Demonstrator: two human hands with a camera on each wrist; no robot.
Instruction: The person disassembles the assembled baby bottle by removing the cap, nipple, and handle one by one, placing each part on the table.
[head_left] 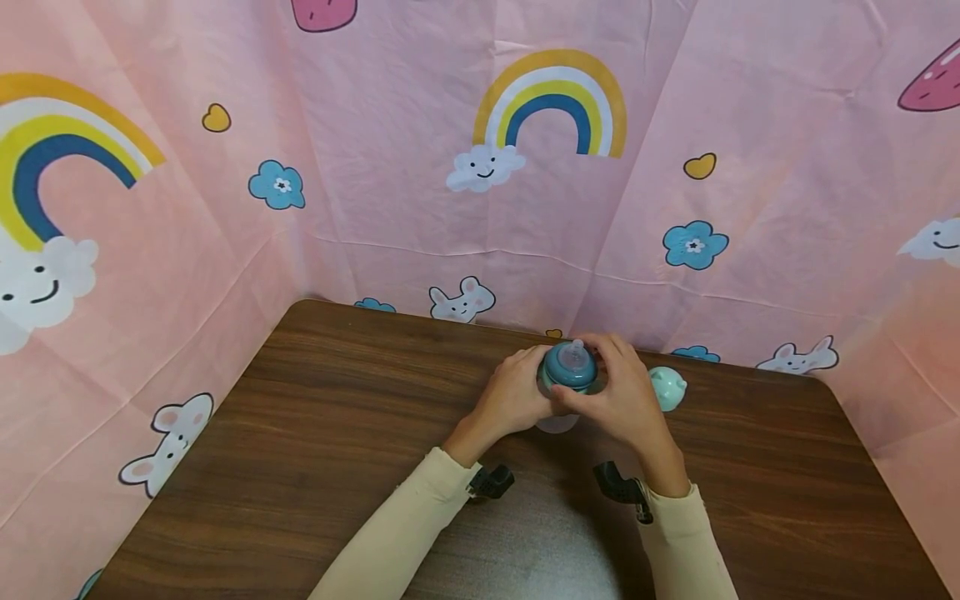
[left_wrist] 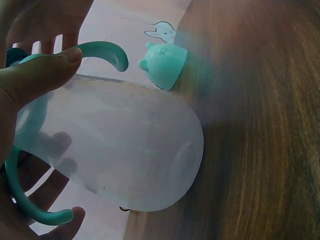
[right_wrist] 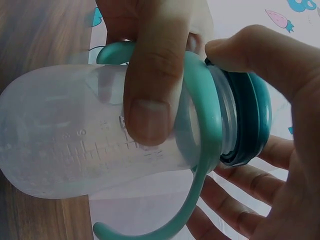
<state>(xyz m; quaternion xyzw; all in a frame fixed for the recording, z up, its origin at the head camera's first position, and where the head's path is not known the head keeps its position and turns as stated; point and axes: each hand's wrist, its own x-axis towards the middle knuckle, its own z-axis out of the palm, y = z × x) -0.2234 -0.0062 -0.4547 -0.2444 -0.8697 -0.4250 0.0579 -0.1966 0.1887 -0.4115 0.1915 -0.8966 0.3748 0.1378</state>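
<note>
A baby bottle point(left_wrist: 125, 145) with a frosted clear body and a mint two-handled ring point(right_wrist: 204, 110) stands upright over the table. Its dark teal collar point(right_wrist: 254, 117) carries a clear nipple point(head_left: 575, 353) on top. Clear screw threads show between the collar and the mint ring in the right wrist view. My left hand point(head_left: 517, 387) grips the bottle body, its thumb point(right_wrist: 150, 100) pressed over the measuring marks. With thumb and fingers around the collar, my right hand point(head_left: 626, 396) holds it from the other side.
A mint animal-shaped cap point(head_left: 667, 388) with small ears sits on the table just right of my right hand. The dark wooden table point(head_left: 315, 433) meets a pink patterned cloth point(head_left: 405, 183) along its back edge and sides.
</note>
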